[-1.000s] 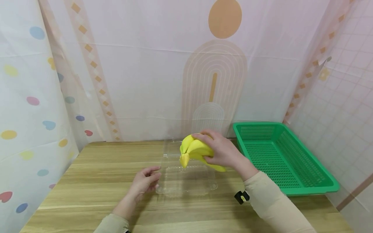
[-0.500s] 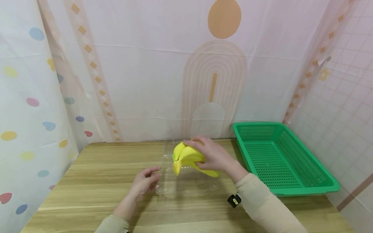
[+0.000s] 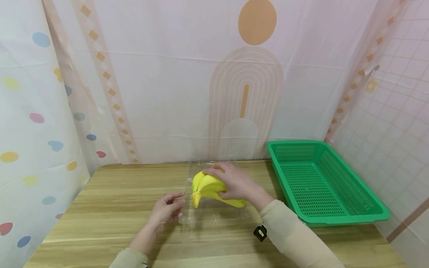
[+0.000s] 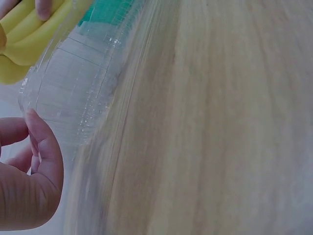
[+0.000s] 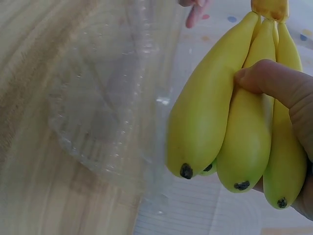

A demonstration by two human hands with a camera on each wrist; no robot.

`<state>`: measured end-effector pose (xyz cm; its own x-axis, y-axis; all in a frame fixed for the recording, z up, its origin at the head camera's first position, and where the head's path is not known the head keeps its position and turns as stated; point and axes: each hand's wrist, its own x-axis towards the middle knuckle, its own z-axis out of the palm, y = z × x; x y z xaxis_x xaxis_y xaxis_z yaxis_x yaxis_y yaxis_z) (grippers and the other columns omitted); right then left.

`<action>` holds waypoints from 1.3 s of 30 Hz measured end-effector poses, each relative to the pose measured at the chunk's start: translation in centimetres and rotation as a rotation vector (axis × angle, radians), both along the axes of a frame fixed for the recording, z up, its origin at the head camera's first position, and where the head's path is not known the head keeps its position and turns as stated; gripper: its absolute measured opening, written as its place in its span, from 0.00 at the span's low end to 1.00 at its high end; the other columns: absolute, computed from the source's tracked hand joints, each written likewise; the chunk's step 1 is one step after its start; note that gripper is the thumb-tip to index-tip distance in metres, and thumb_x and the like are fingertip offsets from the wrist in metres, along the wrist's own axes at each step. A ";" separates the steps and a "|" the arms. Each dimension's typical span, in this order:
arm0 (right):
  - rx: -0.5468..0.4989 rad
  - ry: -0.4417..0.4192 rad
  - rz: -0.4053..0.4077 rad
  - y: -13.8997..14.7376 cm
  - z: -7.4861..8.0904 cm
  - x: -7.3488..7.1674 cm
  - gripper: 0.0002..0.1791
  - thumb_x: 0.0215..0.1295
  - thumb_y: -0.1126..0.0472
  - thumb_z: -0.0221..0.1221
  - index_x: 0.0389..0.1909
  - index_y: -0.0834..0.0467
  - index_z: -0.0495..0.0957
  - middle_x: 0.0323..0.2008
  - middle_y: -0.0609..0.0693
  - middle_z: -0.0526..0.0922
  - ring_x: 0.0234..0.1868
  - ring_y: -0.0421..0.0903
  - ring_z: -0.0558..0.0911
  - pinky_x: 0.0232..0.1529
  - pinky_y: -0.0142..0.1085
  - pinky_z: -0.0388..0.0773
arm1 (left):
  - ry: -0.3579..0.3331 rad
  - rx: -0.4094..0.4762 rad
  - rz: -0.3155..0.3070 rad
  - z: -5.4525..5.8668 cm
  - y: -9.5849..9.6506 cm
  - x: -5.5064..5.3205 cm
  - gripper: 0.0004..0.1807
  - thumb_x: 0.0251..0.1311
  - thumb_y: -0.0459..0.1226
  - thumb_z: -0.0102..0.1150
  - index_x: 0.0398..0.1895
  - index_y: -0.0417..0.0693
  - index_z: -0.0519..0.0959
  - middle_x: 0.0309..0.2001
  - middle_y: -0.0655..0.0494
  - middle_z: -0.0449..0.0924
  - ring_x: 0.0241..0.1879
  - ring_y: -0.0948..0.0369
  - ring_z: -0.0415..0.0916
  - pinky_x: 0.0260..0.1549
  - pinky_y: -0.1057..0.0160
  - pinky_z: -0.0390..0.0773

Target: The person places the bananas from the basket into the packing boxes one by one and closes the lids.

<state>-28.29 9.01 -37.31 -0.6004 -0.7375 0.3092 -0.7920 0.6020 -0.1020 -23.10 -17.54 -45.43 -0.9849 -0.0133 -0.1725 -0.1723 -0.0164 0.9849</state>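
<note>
A bunch of yellow bananas (image 3: 209, 188) is in my right hand (image 3: 236, 182), held above the clear plastic container (image 3: 214, 217). Its stem end points left and down in the head view. In the right wrist view the thumb lies across the bananas (image 5: 244, 142) and the other fingers are mostly hidden behind them. The container stands with its lid raised at the back. My left hand (image 3: 167, 208) is at the container's left edge; in the left wrist view its thumb and fingers pinch the rim of the container (image 4: 68, 88).
To the right stands a green perforated basket (image 3: 311, 190), with nothing seen inside. Everything stands on a wood-grain table (image 3: 117, 201). Patterned curtains (image 3: 167, 93) hang behind the table and at both sides.
My right hand has moved left and down with the bananas, from the container's right part to over its middle and left. The left hand and the container stay in place.
</note>
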 end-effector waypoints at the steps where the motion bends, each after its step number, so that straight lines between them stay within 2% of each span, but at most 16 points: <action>1: 0.006 -0.006 0.002 -0.1 -0.1 0.0 0.46 0.49 0.58 0.74 0.71 0.43 0.65 0.62 0.51 0.71 0.57 0.51 0.73 0.49 0.44 0.76 | 0.000 -0.001 0.000 0.0 0.0 0.0 0.24 0.66 0.30 0.60 0.63 0.31 0.71 0.38 0.52 0.74 0.31 0.62 0.72 0.28 0.69 0.80; 8: 0.070 -0.034 -0.005 -0.8 -0.5 -0.2 0.46 0.49 0.59 0.73 0.71 0.41 0.64 0.61 0.48 0.72 0.54 0.48 0.74 0.46 0.42 0.78 | -0.006 -0.013 0.004 0.0 0.0 0.0 0.24 0.66 0.30 0.60 0.64 0.32 0.71 0.38 0.53 0.74 0.32 0.62 0.72 0.27 0.68 0.80; 14: 0.142 -0.031 -0.031 -1.3 -0.6 -0.2 0.47 0.51 0.58 0.73 0.73 0.40 0.62 0.62 0.48 0.72 0.57 0.50 0.74 0.50 0.45 0.78 | 0.001 -0.008 0.006 -0.1 0.1 -0.1 0.24 0.65 0.29 0.60 0.63 0.31 0.71 0.37 0.54 0.75 0.31 0.63 0.72 0.26 0.69 0.79; 26: 0.222 -0.035 -0.045 -2.0 -1.7 -0.6 0.47 0.51 0.57 0.73 0.73 0.39 0.63 0.61 0.49 0.72 0.56 0.51 0.75 0.51 0.44 0.77 | 0.005 -0.014 0.007 0.0 0.1 -0.1 0.25 0.65 0.30 0.61 0.63 0.31 0.71 0.37 0.54 0.76 0.32 0.63 0.73 0.28 0.68 0.80; 39: 0.234 -0.054 -0.035 -2.2 -2.5 -0.4 0.48 0.51 0.57 0.73 0.73 0.40 0.61 0.60 0.51 0.72 0.54 0.53 0.76 0.47 0.43 0.79 | 0.004 -0.006 0.015 0.0 0.2 -0.2 0.24 0.64 0.28 0.60 0.62 0.30 0.72 0.35 0.55 0.76 0.30 0.64 0.73 0.27 0.69 0.80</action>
<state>-28.73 6.79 -39.80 -0.6381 -0.7636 0.0991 -0.7673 0.6413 0.0015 -23.26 -17.37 -45.46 -0.9854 -0.0288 -0.1681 -0.1678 -0.0131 0.9857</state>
